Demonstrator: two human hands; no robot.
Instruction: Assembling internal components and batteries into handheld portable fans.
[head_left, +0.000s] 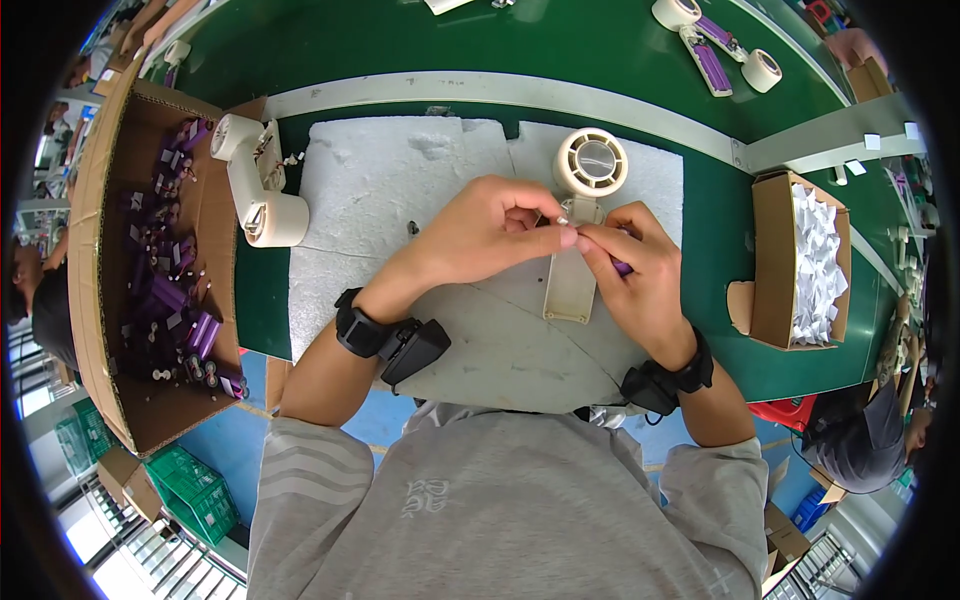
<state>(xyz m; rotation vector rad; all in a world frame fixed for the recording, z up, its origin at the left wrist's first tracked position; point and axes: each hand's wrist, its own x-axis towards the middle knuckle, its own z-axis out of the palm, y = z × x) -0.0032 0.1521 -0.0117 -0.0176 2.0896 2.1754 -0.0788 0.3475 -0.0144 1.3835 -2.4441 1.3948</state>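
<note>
Over a pale foam pad [400,180], my two hands meet with their fingertips together. My left hand [490,235] pinches a small white connector [562,221]. Purple shows beneath the fingers of my right hand [640,268]: a battery [622,268], mostly hidden by the hand. Just below the fingertips lies the cream handle shell [569,290] of a handheld fan, open side up. Its round fan head [591,162] with a ring of slots points away from me. My fingers cover the joint between head and handle.
On the left stands a cardboard box [100,260] of purple batteries with wires; beside it is another cream fan [265,190]. A smaller box [770,260] of white slips sits at right. Beyond the white rail [500,90] lies a fan with purple batteries [710,65].
</note>
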